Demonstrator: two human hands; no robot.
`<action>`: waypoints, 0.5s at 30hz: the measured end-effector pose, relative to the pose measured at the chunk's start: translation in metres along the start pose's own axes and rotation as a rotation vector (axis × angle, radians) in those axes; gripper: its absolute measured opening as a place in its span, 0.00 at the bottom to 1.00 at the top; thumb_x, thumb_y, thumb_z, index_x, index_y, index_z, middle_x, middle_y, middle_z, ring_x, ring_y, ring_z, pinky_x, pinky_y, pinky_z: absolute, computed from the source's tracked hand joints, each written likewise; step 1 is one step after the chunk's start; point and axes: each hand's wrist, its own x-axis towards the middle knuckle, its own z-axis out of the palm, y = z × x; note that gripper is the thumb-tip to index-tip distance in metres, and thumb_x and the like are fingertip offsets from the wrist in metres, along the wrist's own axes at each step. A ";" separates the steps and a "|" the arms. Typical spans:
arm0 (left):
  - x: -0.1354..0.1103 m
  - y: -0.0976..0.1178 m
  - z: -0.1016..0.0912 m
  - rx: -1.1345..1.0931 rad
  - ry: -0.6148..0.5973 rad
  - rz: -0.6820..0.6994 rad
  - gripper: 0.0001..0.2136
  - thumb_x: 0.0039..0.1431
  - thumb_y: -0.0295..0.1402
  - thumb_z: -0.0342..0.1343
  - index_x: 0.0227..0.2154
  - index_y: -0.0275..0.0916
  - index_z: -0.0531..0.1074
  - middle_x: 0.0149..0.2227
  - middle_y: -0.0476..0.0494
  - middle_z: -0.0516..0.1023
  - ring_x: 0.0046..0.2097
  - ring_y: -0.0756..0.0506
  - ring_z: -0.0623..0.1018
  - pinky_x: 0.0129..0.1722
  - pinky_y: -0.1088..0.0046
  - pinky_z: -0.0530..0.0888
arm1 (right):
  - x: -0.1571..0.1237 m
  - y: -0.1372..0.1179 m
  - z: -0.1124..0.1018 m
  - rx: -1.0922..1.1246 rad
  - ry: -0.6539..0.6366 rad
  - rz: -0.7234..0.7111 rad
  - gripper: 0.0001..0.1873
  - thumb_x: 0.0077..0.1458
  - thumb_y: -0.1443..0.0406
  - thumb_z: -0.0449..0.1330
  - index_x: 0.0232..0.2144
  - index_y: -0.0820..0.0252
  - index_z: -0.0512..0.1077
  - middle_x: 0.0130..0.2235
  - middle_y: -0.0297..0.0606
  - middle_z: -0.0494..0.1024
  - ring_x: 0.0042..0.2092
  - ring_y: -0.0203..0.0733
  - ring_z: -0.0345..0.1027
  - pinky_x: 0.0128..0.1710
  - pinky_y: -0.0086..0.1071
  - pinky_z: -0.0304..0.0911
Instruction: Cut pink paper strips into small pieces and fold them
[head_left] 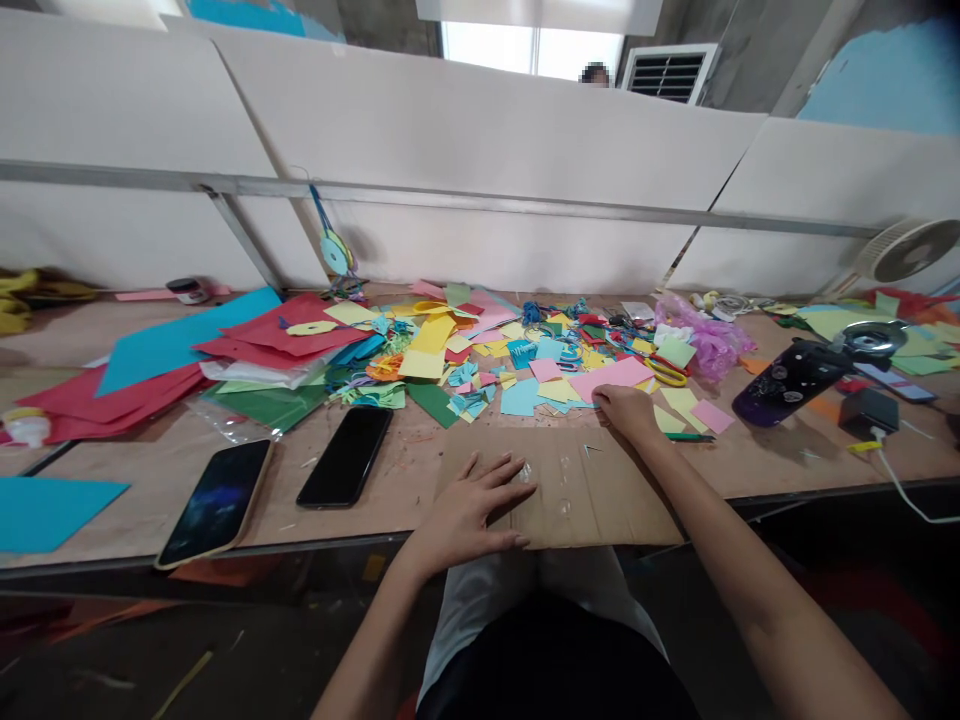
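**Two hands on the cardboard at the near edge**

The cardboard (592, 490) lies flat on the tabletop (135, 470), a little right of the middle and reaching the near edge. The left hand (469, 510) rests palm down on its near left corner. Its fingers are spread apart and flat, and it holds nothing. The right hand (626, 408) sits at the cardboard's far edge with its fingers bent down, the tips touching a pink sheet (611, 377) that lies just beyond. Whether they pinch that sheet cannot be told.

The pink sheet lies at the near rim of a heap of scraps (487, 360) that covers the middle of the tabletop up to the far edge. Yellow scissors (667, 372) lie just right of the sheet, and a green pen (690, 437) lies just right of the right hand.

Left of the cardboard, two phones lie face up with dark screens, one (346, 456) nearer the heap and the other (216, 502) close to the near edge. Beyond them, red sheets (285, 330), a blue sheet (172, 340) and a green sheet (274, 405) overlap toward the left. A teal sheet (52, 510) lies at the near left corner.

To the right, a purple bottle (787, 380) lies on its side, with a pink bag (709, 335) behind it. A fan (907, 248) stands at the far right corner.
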 end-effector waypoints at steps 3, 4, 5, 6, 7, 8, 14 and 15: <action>0.001 0.003 -0.004 -0.017 -0.022 -0.033 0.31 0.58 0.54 0.57 0.64 0.55 0.63 0.71 0.44 0.55 0.71 0.36 0.55 0.68 0.42 0.46 | -0.002 -0.001 0.003 0.017 0.025 0.028 0.15 0.61 0.63 0.53 0.35 0.53 0.80 0.38 0.38 0.84 0.39 0.44 0.75 0.31 0.32 0.53; 0.001 0.004 -0.005 -0.021 -0.024 -0.040 0.31 0.59 0.53 0.57 0.64 0.55 0.64 0.71 0.44 0.55 0.71 0.36 0.55 0.68 0.43 0.46 | -0.003 -0.002 0.003 0.024 0.034 0.027 0.14 0.62 0.63 0.53 0.36 0.53 0.80 0.38 0.39 0.84 0.40 0.45 0.75 0.32 0.32 0.53; 0.001 0.005 -0.006 -0.025 -0.022 -0.042 0.30 0.59 0.53 0.57 0.63 0.55 0.64 0.71 0.44 0.56 0.71 0.36 0.55 0.68 0.43 0.46 | -0.004 -0.002 0.003 0.032 0.044 0.020 0.14 0.62 0.62 0.54 0.37 0.54 0.80 0.39 0.39 0.84 0.40 0.45 0.74 0.32 0.32 0.54; 0.001 0.006 -0.007 -0.029 -0.020 -0.042 0.30 0.59 0.53 0.57 0.63 0.55 0.64 0.70 0.44 0.56 0.71 0.36 0.55 0.68 0.43 0.46 | -0.005 -0.003 0.003 0.041 0.052 0.007 0.13 0.62 0.60 0.54 0.37 0.54 0.79 0.39 0.39 0.84 0.41 0.45 0.74 0.33 0.32 0.54; 0.001 0.006 -0.007 -0.032 -0.017 -0.040 0.30 0.59 0.53 0.57 0.63 0.55 0.64 0.70 0.44 0.57 0.71 0.36 0.56 0.69 0.44 0.46 | -0.005 -0.003 0.002 0.050 0.058 -0.008 0.13 0.62 0.58 0.55 0.38 0.54 0.79 0.40 0.39 0.84 0.42 0.45 0.74 0.33 0.32 0.55; 0.001 0.006 -0.007 -0.036 -0.015 -0.040 0.30 0.59 0.53 0.57 0.63 0.54 0.65 0.70 0.43 0.57 0.71 0.36 0.56 0.69 0.44 0.46 | -0.006 -0.003 0.002 0.059 0.063 -0.025 0.13 0.62 0.57 0.56 0.39 0.54 0.79 0.41 0.39 0.84 0.43 0.45 0.73 0.34 0.32 0.56; 0.001 0.007 -0.008 -0.052 -0.006 -0.047 0.29 0.60 0.53 0.56 0.63 0.54 0.65 0.70 0.43 0.57 0.71 0.37 0.56 0.68 0.44 0.46 | -0.002 -0.001 0.005 0.105 0.095 -0.089 0.15 0.60 0.53 0.58 0.39 0.55 0.78 0.42 0.41 0.83 0.47 0.48 0.69 0.40 0.34 0.58; 0.001 0.007 -0.007 -0.051 -0.003 -0.047 0.29 0.60 0.53 0.56 0.63 0.55 0.65 0.70 0.43 0.57 0.71 0.37 0.56 0.68 0.44 0.46 | -0.001 0.000 0.005 0.110 0.099 -0.092 0.15 0.60 0.52 0.58 0.38 0.55 0.77 0.42 0.41 0.83 0.47 0.49 0.69 0.40 0.34 0.58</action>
